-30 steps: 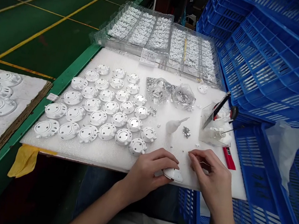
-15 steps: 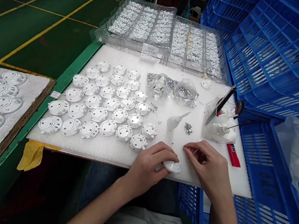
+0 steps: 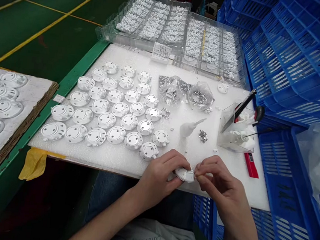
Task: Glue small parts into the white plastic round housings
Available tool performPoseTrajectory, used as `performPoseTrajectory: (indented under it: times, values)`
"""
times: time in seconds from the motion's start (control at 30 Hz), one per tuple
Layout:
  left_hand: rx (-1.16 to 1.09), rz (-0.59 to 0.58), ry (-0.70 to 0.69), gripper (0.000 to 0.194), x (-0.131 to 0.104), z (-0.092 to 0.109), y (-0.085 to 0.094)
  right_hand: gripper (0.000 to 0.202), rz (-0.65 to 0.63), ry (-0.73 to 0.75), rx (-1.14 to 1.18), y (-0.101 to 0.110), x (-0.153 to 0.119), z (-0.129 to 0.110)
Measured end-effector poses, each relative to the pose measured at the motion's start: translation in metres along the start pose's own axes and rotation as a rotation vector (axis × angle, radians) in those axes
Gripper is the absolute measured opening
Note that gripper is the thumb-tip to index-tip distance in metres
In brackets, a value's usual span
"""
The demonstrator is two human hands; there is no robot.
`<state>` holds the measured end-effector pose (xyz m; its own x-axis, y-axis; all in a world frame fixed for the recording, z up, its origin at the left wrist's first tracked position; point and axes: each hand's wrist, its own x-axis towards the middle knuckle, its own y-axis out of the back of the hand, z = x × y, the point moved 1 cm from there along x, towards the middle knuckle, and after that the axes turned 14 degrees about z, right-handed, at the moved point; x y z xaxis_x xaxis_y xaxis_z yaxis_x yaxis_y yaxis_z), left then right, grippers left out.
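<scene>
a dark green floor [image 3: 40, 42] is crossed at the upper left by yellow lines [image 3: 70, 13], one drawn broader than the others, and it is bordered by a long green rail [image 3: 83, 66] whose paint is chipped in places. to the right of the rail a table [image 3: 111, 157] is covered in white foam, and to the left a pale board [image 3: 34, 96] is edged in rough brown. the right side is filled by slatted blue crates [image 3: 291, 193], while the space under the table is sunk in shadow.
</scene>
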<state>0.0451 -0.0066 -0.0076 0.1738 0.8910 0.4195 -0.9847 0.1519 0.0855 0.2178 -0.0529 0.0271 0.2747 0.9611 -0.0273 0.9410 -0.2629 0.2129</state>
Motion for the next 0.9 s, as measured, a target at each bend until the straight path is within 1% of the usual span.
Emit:
performPoseTrajectory:
  times: [0.13,0.4,0.57,0.7,0.73,0.8,0.9]
  values:
    - [0.012,-0.013,-0.005,0.016,-0.001,-0.001,-0.001,0.008,-0.028,-0.015,-0.007,0.001,-0.001,0.000]
    - [0.045,-0.028,-0.033,0.014,-0.003,-0.003,-0.001,0.012,-0.072,-0.032,-0.054,0.003,0.003,0.006]
    - [0.051,-0.048,-0.069,0.014,-0.006,-0.005,0.000,0.012,-0.174,-0.076,-0.003,0.007,0.008,0.007]
    - [0.000,-0.058,-0.114,0.017,-0.006,-0.006,0.002,0.021,-0.306,-0.200,0.051,0.006,0.010,0.004]
    - [-0.007,-0.053,-0.110,0.018,-0.006,-0.005,0.003,0.023,-0.334,-0.225,0.064,0.005,0.010,0.003]
    - [-0.023,-0.042,-0.076,0.017,-0.004,-0.004,0.004,0.024,-0.346,-0.253,0.117,0.003,0.011,0.004]
    - [-0.070,-0.011,-0.009,0.013,-0.001,-0.001,0.005,0.022,-0.309,-0.223,0.215,0.002,0.011,0.007]
